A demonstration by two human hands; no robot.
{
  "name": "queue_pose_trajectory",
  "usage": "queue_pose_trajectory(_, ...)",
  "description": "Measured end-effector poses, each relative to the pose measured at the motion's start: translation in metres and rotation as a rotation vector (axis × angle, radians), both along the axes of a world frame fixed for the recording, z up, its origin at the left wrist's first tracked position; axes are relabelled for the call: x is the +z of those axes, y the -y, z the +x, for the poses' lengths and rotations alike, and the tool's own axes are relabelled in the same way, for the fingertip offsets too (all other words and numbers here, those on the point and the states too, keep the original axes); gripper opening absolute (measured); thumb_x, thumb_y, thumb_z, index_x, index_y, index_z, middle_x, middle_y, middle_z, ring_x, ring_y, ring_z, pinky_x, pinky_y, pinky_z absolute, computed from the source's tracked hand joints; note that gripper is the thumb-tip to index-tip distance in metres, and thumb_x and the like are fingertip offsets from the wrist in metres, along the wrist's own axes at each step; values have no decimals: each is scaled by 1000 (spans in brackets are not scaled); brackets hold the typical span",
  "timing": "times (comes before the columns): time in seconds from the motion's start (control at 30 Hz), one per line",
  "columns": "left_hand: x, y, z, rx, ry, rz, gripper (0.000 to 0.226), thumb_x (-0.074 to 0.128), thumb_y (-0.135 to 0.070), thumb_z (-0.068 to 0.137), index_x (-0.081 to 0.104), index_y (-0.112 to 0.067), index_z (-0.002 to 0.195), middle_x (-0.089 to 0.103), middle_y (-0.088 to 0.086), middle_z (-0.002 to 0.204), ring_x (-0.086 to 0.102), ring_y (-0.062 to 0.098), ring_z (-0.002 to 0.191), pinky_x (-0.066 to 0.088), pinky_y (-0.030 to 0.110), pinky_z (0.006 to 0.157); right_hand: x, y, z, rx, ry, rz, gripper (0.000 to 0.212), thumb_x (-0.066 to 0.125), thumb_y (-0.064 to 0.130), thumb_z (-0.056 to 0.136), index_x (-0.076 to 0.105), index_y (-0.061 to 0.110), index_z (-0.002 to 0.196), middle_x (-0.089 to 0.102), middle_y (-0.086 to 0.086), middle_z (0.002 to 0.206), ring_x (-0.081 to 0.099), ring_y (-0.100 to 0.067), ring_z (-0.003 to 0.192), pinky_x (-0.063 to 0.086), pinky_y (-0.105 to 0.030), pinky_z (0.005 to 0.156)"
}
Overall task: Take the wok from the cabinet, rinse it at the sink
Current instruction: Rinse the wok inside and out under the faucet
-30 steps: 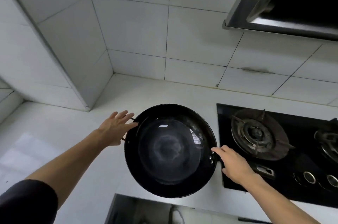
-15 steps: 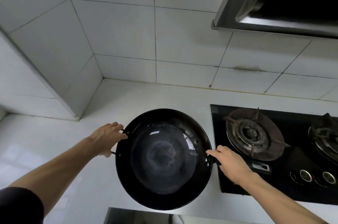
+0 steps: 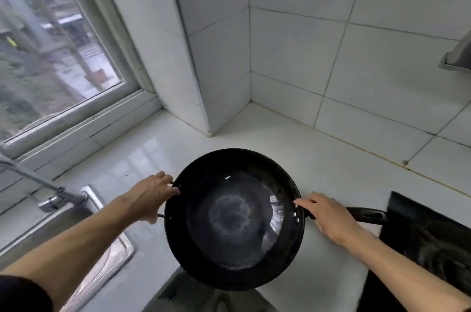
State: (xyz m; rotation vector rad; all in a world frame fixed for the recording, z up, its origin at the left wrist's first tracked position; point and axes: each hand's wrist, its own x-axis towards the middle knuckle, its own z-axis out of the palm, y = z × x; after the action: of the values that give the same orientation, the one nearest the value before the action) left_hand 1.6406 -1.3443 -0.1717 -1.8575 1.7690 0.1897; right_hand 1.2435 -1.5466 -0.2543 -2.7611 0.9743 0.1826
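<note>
Presently, the wok (image 3: 234,220) is held at lower centre over the white counter (image 3: 318,158): left hand (image 3: 150,197) curled on its loop handle, right hand (image 3: 328,217) wrapped round the long handle (image 3: 367,215). Sink (image 3: 84,243) and faucet (image 3: 48,192) lie lower left, window (image 3: 51,36) upper left, stove (image 3: 428,243) lower right. Wok's contents cannot be told.

Sink (image 3: 107,255): cut off by the left edge.
Stove (image 3: 428,240): blurred, cropped at right.
Wok handle (image 3: 367,215): partly hidden under my right hand (image 3: 328,220).
Window view (image 3: 46,39): blurred.
</note>
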Motion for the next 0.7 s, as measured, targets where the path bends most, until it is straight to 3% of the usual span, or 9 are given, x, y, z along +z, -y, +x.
queue_pose_trajectory(0.27, 22, -150, 0, 368, -5, -18, 77, 75, -33, 57, 50, -36, 130, 52, -3, 115, 46, 20, 110, 48, 32, 86, 22, -11, 112, 385, 74, -17, 73, 45, -8, 81, 43, 40, 136, 51, 4, 104, 52, -19, 96, 46, -32, 74)
queue_pose_trajectory(0.7, 11, -352, 24, 778, -41, -2, 85, 79, -34, 58, 44, -38, 135, 46, -5, 118, 40, 18, 111, 46, 31, 89, 36, -128, 276, 768, 54, 40, 68, 46, -5, 84, 44, 45, 132, 46, 7, 109, 52, -16, 96, 47, -30, 83)
